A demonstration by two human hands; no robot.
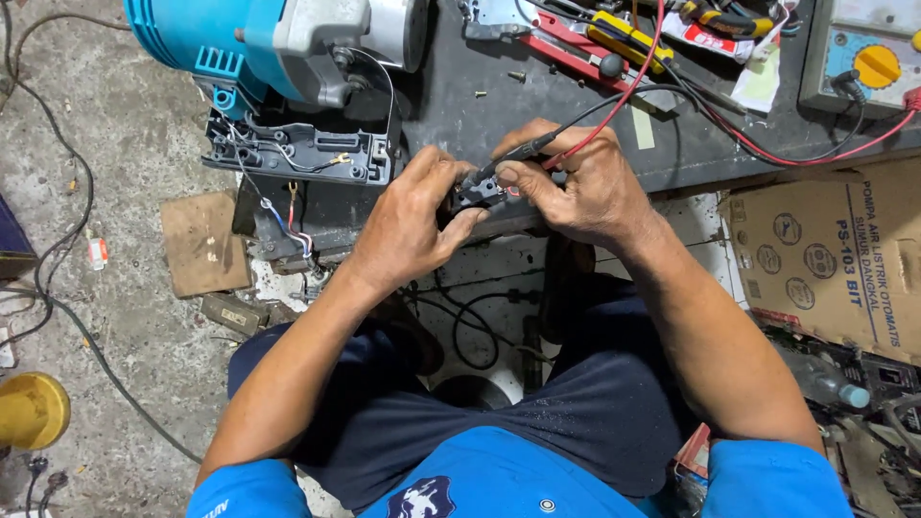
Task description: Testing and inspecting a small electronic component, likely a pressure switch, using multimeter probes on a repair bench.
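1. Two hands are closed around one small dark electrical part (477, 192), which is held just off the front edge of the dark workbench (460, 105), above the person's lap.
2. The part is pinched from the left by the left hand (408, 221), with the thumb laid along its lower edge and the fingers curled narrowly over it.
3. A black test probe (518, 153) is gripped in the right hand (576, 182); its tip is pressed against the top of the part, and the fingers are folded tightly round both.
4. A red lead (628, 86) and a black lead (672, 91) are run from the right hand across the bench to a meter with a yellow dial (875, 65).
5. The step in hand is judged to be a contact test of the part. The next move would call for a steady tip on a very small terminal, with the part kept from turning in the pinch.
6. An open black housing tray (297, 149) lies under a blue and grey motor unit (259, 38); thin wires and small fittings are seen inside it.
7. A cardboard box (835, 254) stands at the right; its contents are hidden.
8. A screwdriver with a yellow handle (624, 34) lies at the back of the bench. A yellow object (29, 408) rests on the concrete floor (125, 163).
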